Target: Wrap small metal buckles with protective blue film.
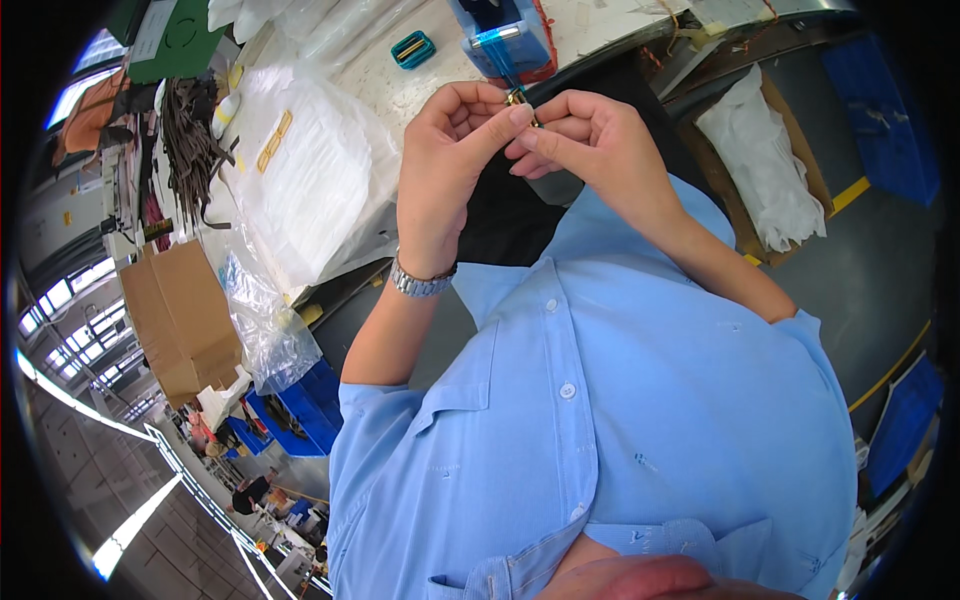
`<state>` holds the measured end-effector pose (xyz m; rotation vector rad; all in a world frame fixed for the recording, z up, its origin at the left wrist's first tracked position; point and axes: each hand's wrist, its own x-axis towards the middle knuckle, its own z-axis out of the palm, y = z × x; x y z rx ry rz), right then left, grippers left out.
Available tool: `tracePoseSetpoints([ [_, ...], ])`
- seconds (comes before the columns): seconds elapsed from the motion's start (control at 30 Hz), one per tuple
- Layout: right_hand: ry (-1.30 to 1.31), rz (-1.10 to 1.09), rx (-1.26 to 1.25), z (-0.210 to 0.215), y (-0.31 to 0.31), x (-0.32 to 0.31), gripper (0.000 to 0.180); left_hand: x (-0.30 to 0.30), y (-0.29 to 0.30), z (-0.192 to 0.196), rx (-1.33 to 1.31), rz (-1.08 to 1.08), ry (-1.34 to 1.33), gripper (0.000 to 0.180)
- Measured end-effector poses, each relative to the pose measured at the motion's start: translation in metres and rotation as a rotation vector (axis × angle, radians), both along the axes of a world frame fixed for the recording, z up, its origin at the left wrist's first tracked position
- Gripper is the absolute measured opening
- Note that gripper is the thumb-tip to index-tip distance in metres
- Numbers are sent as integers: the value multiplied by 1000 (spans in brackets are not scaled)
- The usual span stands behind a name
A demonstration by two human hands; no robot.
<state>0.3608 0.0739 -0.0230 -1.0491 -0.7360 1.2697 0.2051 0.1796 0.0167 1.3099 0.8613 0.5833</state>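
My left hand (455,150) and my right hand (605,150) meet at the table's near edge, fingertips pinched together. Between them is a small gold-coloured metal piece (516,98), mostly covered by the fingers, so its exact kind is hidden. Just beyond the fingertips stands a blue tape dispenser (538,45). A strip of clear blue tape (505,66) runs from it down to the piece. Left of the dispenser lies a teal roll-like object (413,50). Gold-coloured metal buckles (274,142) rest in a row on a white plastic sheet (325,200) to the left.
Dark straps (190,130) hang at the table's far left, near a green box (178,45). A cardboard box (180,320) and blue crates (310,405) stand at lower left. To the right, a carton holds a white plastic bag (760,165); a blue bin (880,110) lies beyond.
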Motion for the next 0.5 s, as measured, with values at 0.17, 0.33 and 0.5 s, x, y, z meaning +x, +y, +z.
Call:
tracePoseSetpoints([
  [0.17,20,-1,3,1,-2,1,27,-4,8,-3,-130,-59,26,33],
  [0.33,91,32,25,2,-6,1,27,-7,19,-4,-192,-87,59,33],
  [0.5,-4,127,-25,12,-6,15,23,-8,21,3,-195,-139,91,29],
])
